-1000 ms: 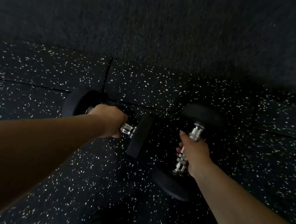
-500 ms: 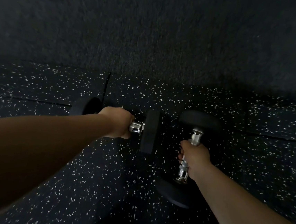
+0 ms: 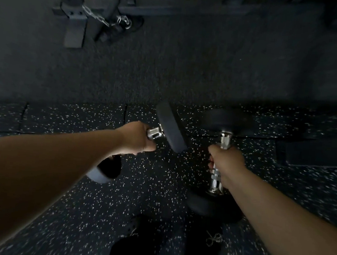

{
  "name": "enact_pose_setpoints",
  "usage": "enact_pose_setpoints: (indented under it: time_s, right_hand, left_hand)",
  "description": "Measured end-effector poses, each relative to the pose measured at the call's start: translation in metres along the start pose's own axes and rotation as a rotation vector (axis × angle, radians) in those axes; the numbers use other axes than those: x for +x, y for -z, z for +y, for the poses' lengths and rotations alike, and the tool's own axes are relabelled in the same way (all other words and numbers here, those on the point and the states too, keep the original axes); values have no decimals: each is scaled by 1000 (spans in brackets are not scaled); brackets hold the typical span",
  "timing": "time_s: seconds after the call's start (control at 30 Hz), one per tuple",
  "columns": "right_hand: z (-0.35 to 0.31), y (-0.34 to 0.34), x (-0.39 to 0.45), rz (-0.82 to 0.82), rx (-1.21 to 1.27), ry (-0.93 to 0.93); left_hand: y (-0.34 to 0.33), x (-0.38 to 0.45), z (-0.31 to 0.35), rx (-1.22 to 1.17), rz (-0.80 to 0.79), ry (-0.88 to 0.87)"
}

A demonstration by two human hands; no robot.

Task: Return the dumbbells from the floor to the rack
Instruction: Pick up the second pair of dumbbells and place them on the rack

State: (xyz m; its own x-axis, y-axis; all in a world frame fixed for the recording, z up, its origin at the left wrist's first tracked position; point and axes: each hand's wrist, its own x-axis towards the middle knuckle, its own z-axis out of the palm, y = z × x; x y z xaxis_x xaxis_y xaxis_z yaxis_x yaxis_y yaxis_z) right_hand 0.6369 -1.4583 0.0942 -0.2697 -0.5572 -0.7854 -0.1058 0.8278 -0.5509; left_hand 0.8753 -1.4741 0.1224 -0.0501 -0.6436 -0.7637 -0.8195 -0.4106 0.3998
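My left hand (image 3: 136,137) is closed around the chrome handle of a black dumbbell (image 3: 170,126). Its far head points up and to the right; its near head (image 3: 106,169) shows below my forearm. My right hand (image 3: 226,163) grips the chrome handle of a second black dumbbell (image 3: 228,123), which runs away from me, one head far and one head (image 3: 209,207) near. Both dumbbells hang above the speckled rubber floor (image 3: 147,187).
Plain dark carpet (image 3: 189,71) lies beyond the speckled mats. A metal frame with a chain and black weight plates (image 3: 92,7) stands at the top left. Dark equipment fills the top right corner. My two shoes (image 3: 135,247) show at the bottom edge.
Both dumbbells have risen off the floor in my hands. The left dumbbell has tilted, its far head swinging up. The view has lifted, bringing the frame with the chain into sight.
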Motion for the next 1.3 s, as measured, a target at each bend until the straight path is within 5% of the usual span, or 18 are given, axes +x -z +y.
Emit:
enact_pose_setpoints:
  time_s: [0.47, 0.73, 1.3]
  right_hand:
    - [-125, 173, -220, 68, 157, 8]
    - [-161, 253, -311, 195, 244, 32]
    - [1, 427, -506, 681, 658, -218]
  left_hand:
    - [83, -216, 212, -585, 101, 101]
    - [87, -290, 311, -558, 83, -53]
    - [-69, -446, 438, -151, -303, -268]
